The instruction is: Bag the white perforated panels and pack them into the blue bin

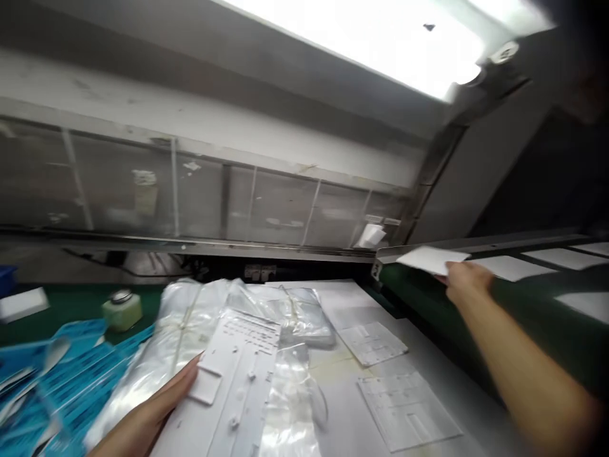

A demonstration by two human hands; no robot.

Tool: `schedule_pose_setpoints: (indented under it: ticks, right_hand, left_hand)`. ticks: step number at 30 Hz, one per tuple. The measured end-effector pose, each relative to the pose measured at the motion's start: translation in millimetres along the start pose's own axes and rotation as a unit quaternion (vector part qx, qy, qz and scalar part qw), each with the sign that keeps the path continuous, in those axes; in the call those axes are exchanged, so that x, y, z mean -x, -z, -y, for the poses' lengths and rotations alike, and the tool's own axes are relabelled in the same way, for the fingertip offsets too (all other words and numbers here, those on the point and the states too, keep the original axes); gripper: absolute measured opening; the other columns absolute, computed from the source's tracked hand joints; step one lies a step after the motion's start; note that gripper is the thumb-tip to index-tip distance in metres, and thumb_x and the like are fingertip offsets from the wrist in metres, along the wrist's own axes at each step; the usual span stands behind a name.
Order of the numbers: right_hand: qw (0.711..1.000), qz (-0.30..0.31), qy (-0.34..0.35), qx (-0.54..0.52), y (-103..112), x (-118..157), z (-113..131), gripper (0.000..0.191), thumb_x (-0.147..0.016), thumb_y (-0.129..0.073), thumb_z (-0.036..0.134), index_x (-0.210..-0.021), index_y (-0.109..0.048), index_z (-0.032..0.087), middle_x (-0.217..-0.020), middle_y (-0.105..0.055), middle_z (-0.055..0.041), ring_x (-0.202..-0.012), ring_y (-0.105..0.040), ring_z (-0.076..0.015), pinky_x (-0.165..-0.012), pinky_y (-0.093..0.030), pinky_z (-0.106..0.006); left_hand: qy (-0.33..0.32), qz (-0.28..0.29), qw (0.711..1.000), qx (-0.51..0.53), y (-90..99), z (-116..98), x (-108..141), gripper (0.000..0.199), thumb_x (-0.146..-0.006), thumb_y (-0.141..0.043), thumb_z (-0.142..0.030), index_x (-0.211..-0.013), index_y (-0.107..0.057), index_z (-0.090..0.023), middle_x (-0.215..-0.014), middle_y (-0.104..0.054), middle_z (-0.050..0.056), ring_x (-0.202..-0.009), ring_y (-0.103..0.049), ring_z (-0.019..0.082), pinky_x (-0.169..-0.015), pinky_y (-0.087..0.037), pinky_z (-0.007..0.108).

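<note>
At the lower left, my left hand (159, 406) grips the edge of a long white plastic panel (240, 381) with small raised posts and lines of text at its far end. The panel is tilted above clear plastic bags (290, 406). My right hand (469, 279) reaches far right and pinches a thin white sheet (423, 259) by its near corner, over the end of a dark green belt (504, 311). My right arm is blurred. Two flat pieces, one whitish panel (373, 343) and one nearer panel (409, 409), lie on the white table surface (328, 381) between my hands.
More white sheets (514, 267) lie spaced along the belt. Tied stacks of clear bags (190, 317) fill the back left. Blue trays (95, 374) with spoons and a small square bottle (122, 310) stand further left. A bright lamp (380, 32) hangs overhead.
</note>
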State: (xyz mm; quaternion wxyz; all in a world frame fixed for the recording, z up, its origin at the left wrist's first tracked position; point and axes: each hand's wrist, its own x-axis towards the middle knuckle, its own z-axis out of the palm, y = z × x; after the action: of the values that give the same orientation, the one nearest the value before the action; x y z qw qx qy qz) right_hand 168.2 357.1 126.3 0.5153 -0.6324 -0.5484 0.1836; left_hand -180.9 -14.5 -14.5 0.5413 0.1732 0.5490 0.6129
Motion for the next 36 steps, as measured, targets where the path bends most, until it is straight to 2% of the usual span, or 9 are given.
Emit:
schedule_pose_setpoints:
  ticks: [3,6,10,13,16,21,25,29,36]
  right_hand:
    - [0.985,0.117,0.067,-0.107,17,37,19,0.047,-0.092,-0.042,0.031,-0.137,-0.036,0.02,-0.137,-0.044,-0.0119,-0.112,-0.054,-0.0259,-0.079,-0.05,-0.037]
    - [0.928,0.327,0.132,-0.117,48,112,40,0.033,-0.086,-0.052,0.027,-0.117,-0.061,0.025,-0.12,-0.062,-0.0084,-0.104,-0.06,-0.025,-0.079,-0.048,-0.034]
    - [0.67,0.685,0.286,0.027,75,231,74,0.024,-0.086,-0.054,0.026,-0.104,-0.069,0.025,-0.106,-0.068,-0.0037,-0.096,-0.063,-0.0214,-0.081,-0.048,-0.03]
    - [0.6,0.735,0.313,0.031,78,283,89,0.027,-0.087,-0.049,0.018,-0.106,-0.068,0.026,-0.101,-0.069,0.0,-0.093,-0.063,-0.0167,-0.082,-0.047,-0.026]
    - [0.681,0.656,0.322,0.043,87,299,77,0.024,-0.086,-0.051,0.022,-0.102,-0.068,0.026,-0.102,-0.068,-0.0006,-0.095,-0.062,-0.0183,-0.084,-0.047,-0.031]
    - [0.944,0.291,0.137,-0.078,121,333,6,0.053,-0.079,-0.059,0.046,-0.127,-0.046,0.029,-0.122,-0.057,-0.0079,-0.117,-0.05,-0.0271,-0.096,-0.04,-0.046]
    - [0.89,0.319,-0.133,-0.297,128,392,-61,0.066,-0.067,-0.066,0.057,-0.12,-0.049,0.023,-0.109,-0.064,-0.0127,-0.096,-0.062,-0.0309,-0.082,-0.049,-0.045]
    - [0.881,0.311,-0.15,-0.325,130,432,-106,0.043,-0.064,-0.073,0.047,-0.098,-0.061,0.023,-0.094,-0.07,-0.0074,-0.092,-0.063,-0.0291,-0.079,-0.049,-0.037]
    - [0.899,0.29,-0.155,-0.289,120,453,-156,0.061,-0.067,-0.07,0.044,-0.12,-0.046,0.026,-0.122,-0.058,-0.0076,-0.115,-0.051,-0.0281,-0.096,-0.039,-0.04]
  left_hand:
    - [0.154,0.125,0.977,0.081,-16.7,-6,33,0.057,-0.074,-0.055,-0.061,-0.112,-0.061,-0.019,-0.085,-0.072,0.01,-0.086,-0.068,0.029,-0.075,-0.054,0.038]
    - [0.216,0.214,0.949,0.083,-28.5,-7,49,0.063,-0.077,-0.047,-0.065,-0.106,-0.063,-0.01,-0.082,-0.07,0.013,-0.076,-0.068,0.024,-0.064,-0.053,0.027]
    - [0.182,0.305,0.935,0.019,-41.5,3,64,0.06,-0.081,-0.041,-0.065,-0.108,-0.062,-0.016,-0.084,-0.07,0.009,-0.081,-0.067,0.022,-0.073,-0.051,0.029]
    - [0.16,0.383,0.91,-0.01,-53.1,13,81,0.048,-0.082,-0.051,-0.053,-0.114,-0.059,-0.018,-0.097,-0.069,0.008,-0.102,-0.061,0.026,-0.091,-0.044,0.036]
    - [0.134,0.429,0.893,-0.035,-64.0,22,100,0.06,-0.069,-0.072,-0.03,-0.125,-0.051,-0.02,-0.104,-0.067,0.008,-0.101,-0.061,0.029,-0.09,-0.045,0.04]
    - [0.013,0.353,0.935,-0.016,-83.6,41,127,0.063,-0.074,-0.066,-0.027,-0.132,-0.04,-0.025,-0.118,-0.06,0.009,-0.098,-0.061,0.027,-0.085,-0.047,0.042]
    - [-0.135,0.296,0.942,-0.087,-101.9,76,145,0.048,-0.079,-0.061,-0.034,-0.124,-0.046,-0.023,-0.113,-0.061,0.008,-0.098,-0.059,0.026,-0.087,-0.045,0.038]
    - [-0.239,0.282,0.908,-0.198,-114.0,117,158,0.037,-0.079,-0.057,-0.028,-0.115,-0.051,-0.023,-0.102,-0.061,0.006,-0.091,-0.059,0.024,-0.08,-0.046,0.033]
    - [-0.182,0.151,0.952,-0.193,-111.3,165,153,0.047,-0.074,-0.064,-0.028,-0.115,-0.042,-0.021,-0.097,-0.062,0.006,-0.087,-0.059,0.022,-0.075,-0.047,0.03]
